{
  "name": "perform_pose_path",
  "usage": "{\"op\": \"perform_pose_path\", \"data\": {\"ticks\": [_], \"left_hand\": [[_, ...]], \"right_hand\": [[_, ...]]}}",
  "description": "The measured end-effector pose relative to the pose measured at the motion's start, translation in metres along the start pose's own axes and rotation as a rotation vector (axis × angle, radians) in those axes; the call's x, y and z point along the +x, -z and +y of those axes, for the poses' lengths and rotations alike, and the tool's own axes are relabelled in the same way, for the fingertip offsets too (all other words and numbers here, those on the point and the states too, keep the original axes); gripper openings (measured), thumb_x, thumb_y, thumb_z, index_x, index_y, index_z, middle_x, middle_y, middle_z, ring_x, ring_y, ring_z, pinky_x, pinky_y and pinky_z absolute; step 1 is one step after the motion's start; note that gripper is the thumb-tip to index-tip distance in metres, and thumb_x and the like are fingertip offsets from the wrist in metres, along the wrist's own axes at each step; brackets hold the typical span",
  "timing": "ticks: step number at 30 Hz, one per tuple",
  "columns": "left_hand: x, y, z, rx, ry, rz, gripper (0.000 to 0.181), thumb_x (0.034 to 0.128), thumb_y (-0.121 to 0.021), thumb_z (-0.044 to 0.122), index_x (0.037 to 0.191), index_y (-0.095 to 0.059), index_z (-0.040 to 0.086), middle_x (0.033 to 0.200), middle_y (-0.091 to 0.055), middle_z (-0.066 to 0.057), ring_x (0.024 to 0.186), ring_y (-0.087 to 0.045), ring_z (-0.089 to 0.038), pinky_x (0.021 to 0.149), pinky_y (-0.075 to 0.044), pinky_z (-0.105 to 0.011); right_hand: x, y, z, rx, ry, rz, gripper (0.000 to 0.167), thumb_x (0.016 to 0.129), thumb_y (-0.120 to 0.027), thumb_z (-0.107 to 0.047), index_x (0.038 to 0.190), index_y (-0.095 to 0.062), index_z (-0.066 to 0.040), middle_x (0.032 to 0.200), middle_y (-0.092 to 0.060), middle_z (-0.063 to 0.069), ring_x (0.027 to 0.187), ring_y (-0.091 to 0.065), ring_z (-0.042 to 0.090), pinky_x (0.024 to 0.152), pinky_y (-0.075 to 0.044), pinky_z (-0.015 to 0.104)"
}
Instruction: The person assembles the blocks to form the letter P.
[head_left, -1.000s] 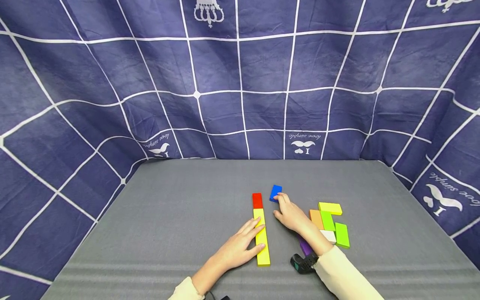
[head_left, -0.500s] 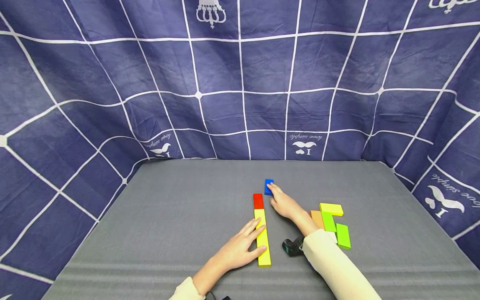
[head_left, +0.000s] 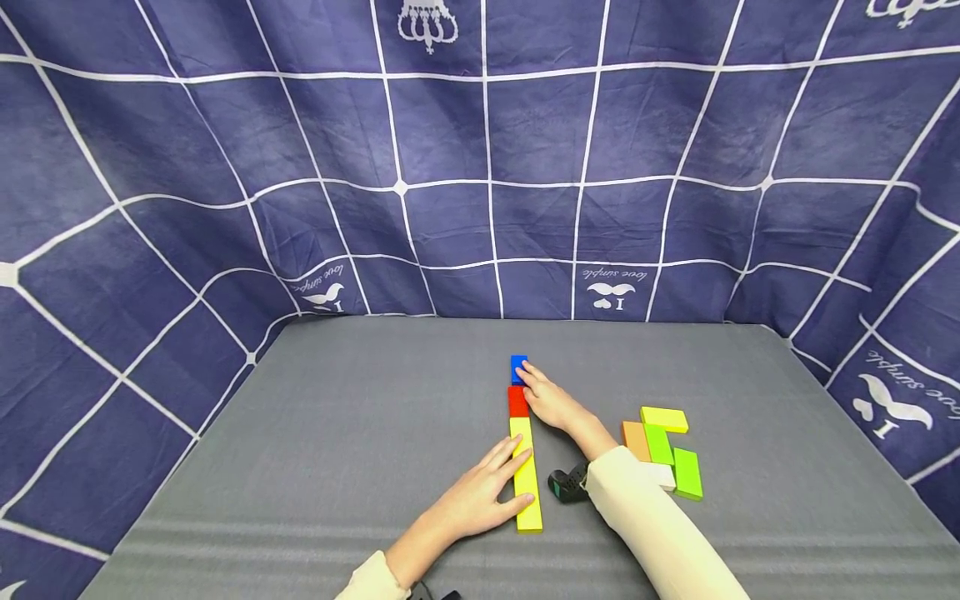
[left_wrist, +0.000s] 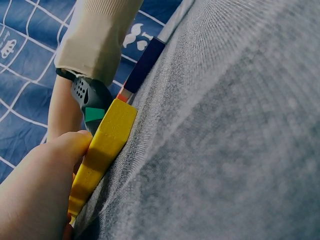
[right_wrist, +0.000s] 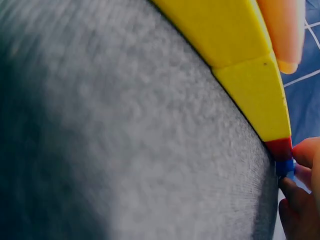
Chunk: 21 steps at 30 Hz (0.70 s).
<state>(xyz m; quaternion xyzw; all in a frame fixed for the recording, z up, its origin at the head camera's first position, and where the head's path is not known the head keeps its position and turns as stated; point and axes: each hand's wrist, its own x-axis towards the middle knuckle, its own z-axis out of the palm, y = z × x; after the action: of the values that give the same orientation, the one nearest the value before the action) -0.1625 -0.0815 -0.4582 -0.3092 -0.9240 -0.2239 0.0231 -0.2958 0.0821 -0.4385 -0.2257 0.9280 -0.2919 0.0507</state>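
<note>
Flat blue block (head_left: 516, 367) farthest, red block (head_left: 517, 402) next in line, yellow blocks (head_left: 527, 479) end to end nearest.

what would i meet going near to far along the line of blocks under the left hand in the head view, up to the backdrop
Yellow blocks → red block → blue block → navy cloth with white grid lines.

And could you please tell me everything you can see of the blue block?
The blue block is a small, plain rectangular piece, perhaps painted wood. It lies flat on the grey surface, lengthwise away from the person, just beyond the red block, which it seems to meet end to end. The right hand touches it with its fingertips, hiding part of its right side.
</note>
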Motion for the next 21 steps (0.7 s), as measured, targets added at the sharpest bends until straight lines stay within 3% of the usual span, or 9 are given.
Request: {"op": "perform_pose_path", "data": {"ticks": [12,21], "left_hand": [[0.0010,-0.0004,0.0023,-0.030,0.049,-0.045,0.059,0.0888,-0.046,0.049,0.139,-0.039,0.018,0.149,-0.028,-0.001,0.138,-0.026,-0.021,0.104,-0.038,-0.041],[0.0010,0.0006,0.0012,-0.013,0.028,-0.008,0.058,0.0873,-0.049,0.048,0.136,-0.042,0.017,0.147,-0.032,-0.003,0.136,-0.030,-0.023,0.101,-0.040,-0.042]], "right_hand": [[-0.0054,-0.0061,-0.0013,-0.028,0.027,0.042,0.044,0.092,-0.040,-0.009,0.135,-0.042,-0.004,0.146,-0.033,0.013,0.132,-0.035,0.032,0.107,-0.030,0.048],[-0.0071,-0.0065,-0.0019,-0.011,0.059,0.047,0.043,0.092,-0.040,-0.008,0.135,-0.041,-0.001,0.146,-0.032,0.015,0.132,-0.035,0.032,0.108,-0.029,0.046]]}}
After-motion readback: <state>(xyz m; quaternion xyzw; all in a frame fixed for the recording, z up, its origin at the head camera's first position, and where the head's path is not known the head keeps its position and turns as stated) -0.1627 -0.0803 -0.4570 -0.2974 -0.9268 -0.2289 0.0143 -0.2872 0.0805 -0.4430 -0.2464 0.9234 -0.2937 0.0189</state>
